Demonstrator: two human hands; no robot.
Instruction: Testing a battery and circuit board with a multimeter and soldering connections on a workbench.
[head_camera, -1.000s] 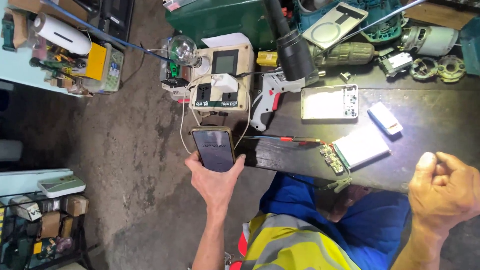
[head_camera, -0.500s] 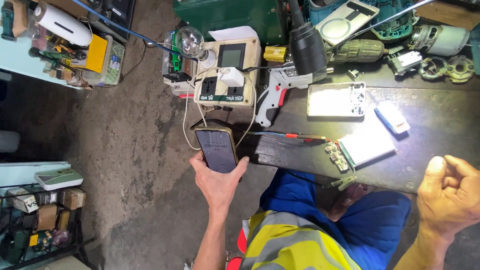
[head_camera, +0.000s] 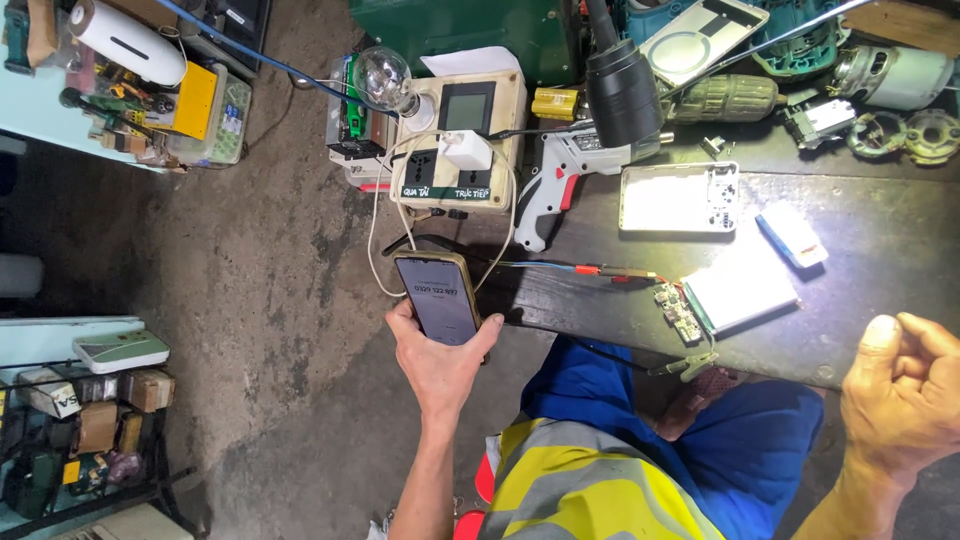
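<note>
My left hand (head_camera: 440, 360) holds a dark smartphone (head_camera: 437, 296) upright, screen lit and facing me, with a white cable running from its top. The cable leads to a white charger (head_camera: 464, 150) plugged into a beige socket box with a small display (head_camera: 462, 135). My right hand (head_camera: 905, 395) is at the lower right, curled into a loose fist with nothing in it, over the near edge of the dark workbench (head_camera: 880, 270). A flat silver battery pack with a small circuit board (head_camera: 735, 292) lies on the bench between the hands.
A clear light bulb (head_camera: 382, 78), a grey and red power tool (head_camera: 560, 180), a black lamp head (head_camera: 622, 95), a white phone back shell (head_camera: 680, 198), red-tipped probes (head_camera: 605, 271) and motor parts (head_camera: 900, 130) crowd the bench. Cluttered shelves (head_camera: 90, 400) stand on the left by the concrete floor (head_camera: 260, 300).
My left hand has lowered the phone slightly toward me. My right fist has shifted a little lower and to the right. The view has tilted slightly.
</note>
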